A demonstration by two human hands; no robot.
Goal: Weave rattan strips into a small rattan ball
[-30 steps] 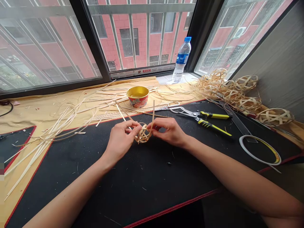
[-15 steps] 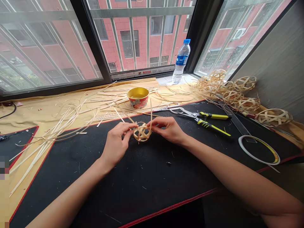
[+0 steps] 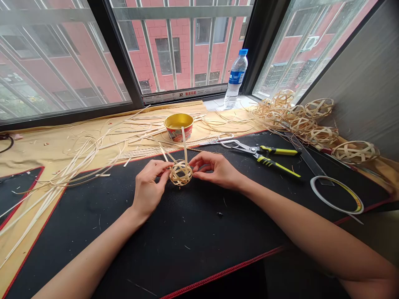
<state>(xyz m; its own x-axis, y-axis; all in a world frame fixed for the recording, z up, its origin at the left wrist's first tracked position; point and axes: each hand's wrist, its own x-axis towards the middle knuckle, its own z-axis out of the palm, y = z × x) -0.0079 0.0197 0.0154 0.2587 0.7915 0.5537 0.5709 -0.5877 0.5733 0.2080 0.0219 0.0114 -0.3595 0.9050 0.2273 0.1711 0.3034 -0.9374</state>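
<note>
A small woven ball of pale bamboo-like strips is held just above the black mat, with loose strip ends standing up from its top. My left hand pinches its left side between thumb and forefinger. At the right side, the thumb and fingertips of my right hand rest against the ball's edge, the fingers curled. One long strip end rises upright in front of the bowl. The fingertips partly hide both edges of the ball.
Behind the ball stands a red bowl with a gold inside. Loose strips lie at the left. Yellow-handled pliers, a tape roll and several woven balls are at the right. A water bottle stands by the window.
The ball has turned between my hands, and its upright strip now leans slightly left. My right fingers have shifted from the strip's base to the ball's right edge. The view has moved slightly.
</note>
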